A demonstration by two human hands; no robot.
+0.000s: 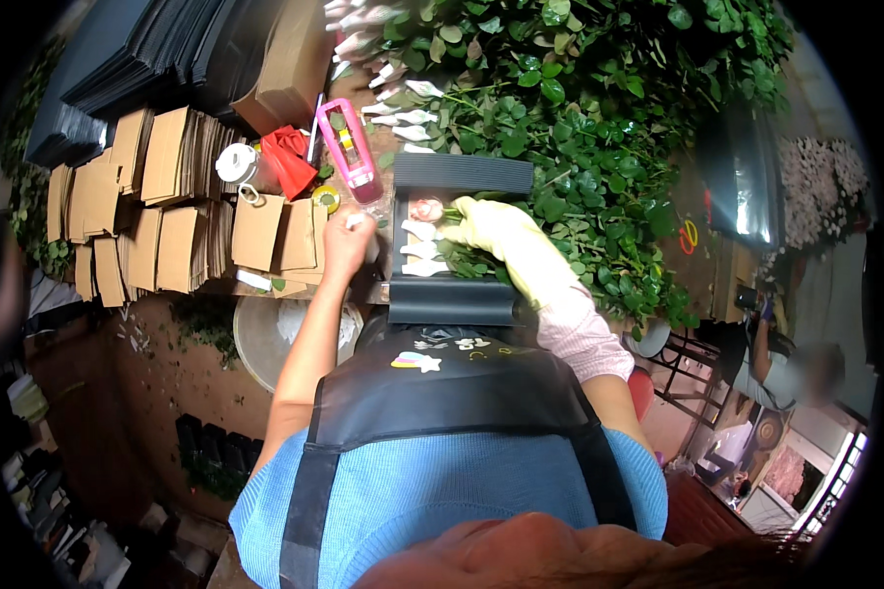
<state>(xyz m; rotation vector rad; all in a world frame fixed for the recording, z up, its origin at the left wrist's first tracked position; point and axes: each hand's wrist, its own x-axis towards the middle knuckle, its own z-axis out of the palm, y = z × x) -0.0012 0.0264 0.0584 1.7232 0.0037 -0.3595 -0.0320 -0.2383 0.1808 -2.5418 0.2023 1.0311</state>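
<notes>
My right hand (489,230), in a pale yellow glove, is closed round the leafy stem of a pink rose (426,210). The bloom points left over a black ribbed sheet (462,175), whose far and near edges stand up. Just nearer on the sheet lie several roses in white bud sleeves (423,249). My bare left hand (349,240) is closed, left of the sheet. A bit of white shows at its fingertips, too small to name. Beyond that hand lies a pink tape dispenser (349,147), and beside it a roll of yellow tape (326,198).
Stacked cardboard pieces (167,162) and dark folded sheets (152,59) fill the table's left. A white-lidded cup (238,165) stands beside red wrapping (287,162). Leafy rose stems (589,187) are heaped far and right. Below the table edge sits a round tub (257,339). Another person (776,368) is at right.
</notes>
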